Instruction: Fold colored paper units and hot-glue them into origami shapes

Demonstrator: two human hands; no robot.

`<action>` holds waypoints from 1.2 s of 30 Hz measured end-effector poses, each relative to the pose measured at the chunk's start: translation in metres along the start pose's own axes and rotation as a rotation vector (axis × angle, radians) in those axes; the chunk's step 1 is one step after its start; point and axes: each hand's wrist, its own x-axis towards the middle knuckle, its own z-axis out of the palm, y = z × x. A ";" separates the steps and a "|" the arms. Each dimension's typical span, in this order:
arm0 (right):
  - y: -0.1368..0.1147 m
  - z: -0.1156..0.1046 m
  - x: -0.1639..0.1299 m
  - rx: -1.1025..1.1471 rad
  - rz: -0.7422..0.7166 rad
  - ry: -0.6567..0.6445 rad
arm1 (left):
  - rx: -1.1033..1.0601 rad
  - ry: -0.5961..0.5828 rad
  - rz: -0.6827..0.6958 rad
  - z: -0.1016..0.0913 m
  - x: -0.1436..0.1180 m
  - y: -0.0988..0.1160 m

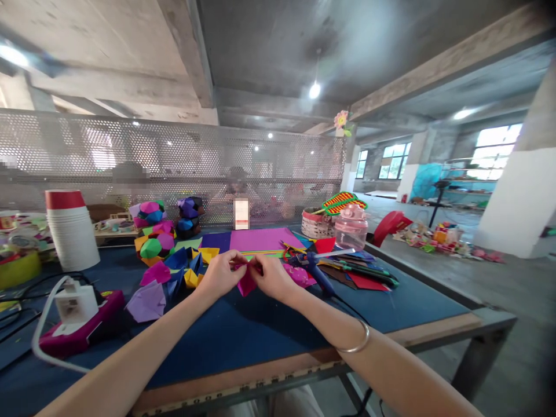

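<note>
Between my two hands a small folded piece of magenta paper [247, 284] hangs just above the dark blue table top. My left hand [223, 272] pinches its upper left edge, and my right hand [271, 275] pinches the upper right, with the fingertips nearly meeting. My fingers partly hide the paper's top. Left of my hands lie folded pieces: a lilac one [146, 302], a magenta one [156, 273], and several yellow and blue ones. Behind my hands is a stack of coloured sheets with a purple sheet [264, 239] on top. A blue glue gun [315, 269] lies right of my right hand.
A magenta power strip [106, 315] with a white plug and cable sits at the left, near a stack of paper cups [72, 231]. Multicoloured paper balls [154, 246] stand at the back. A pink bottle [351, 229] and a basket [318, 225] are at the back right.
</note>
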 end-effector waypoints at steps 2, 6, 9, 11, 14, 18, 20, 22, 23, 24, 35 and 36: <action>-0.001 0.000 -0.002 -0.052 -0.034 0.005 | 0.027 0.001 -0.003 0.000 -0.001 -0.002; 0.000 0.002 -0.005 -0.066 -0.053 -0.024 | 0.213 -0.022 0.035 0.001 -0.003 -0.001; 0.002 0.004 -0.005 -0.025 -0.028 -0.032 | 0.313 0.001 0.073 0.001 -0.004 0.001; 0.003 0.005 -0.004 -0.011 -0.001 -0.015 | 0.356 0.035 0.083 0.001 -0.005 0.003; 0.002 0.006 -0.003 -0.018 0.005 0.014 | 0.395 0.070 0.112 0.002 -0.006 0.005; 0.000 0.004 -0.004 -0.031 -0.026 0.024 | 0.424 0.088 0.151 0.003 -0.008 0.005; -0.001 0.003 -0.004 -0.029 -0.027 0.025 | 0.437 0.093 0.162 0.003 -0.009 0.005; -0.002 0.002 -0.004 -0.025 -0.022 0.019 | 0.452 0.097 0.175 0.004 -0.010 0.004; -0.002 0.002 -0.004 -0.027 -0.022 0.014 | 0.457 0.096 0.182 0.004 -0.010 0.003; -0.003 0.001 -0.004 -0.033 -0.024 0.009 | 0.461 0.093 0.187 0.005 -0.010 0.003; -0.010 0.002 -0.007 -0.151 -0.041 0.041 | 0.510 0.092 0.220 0.008 -0.015 0.006; -0.011 0.001 -0.007 -0.161 -0.050 0.045 | 0.512 0.097 0.228 0.008 -0.016 0.007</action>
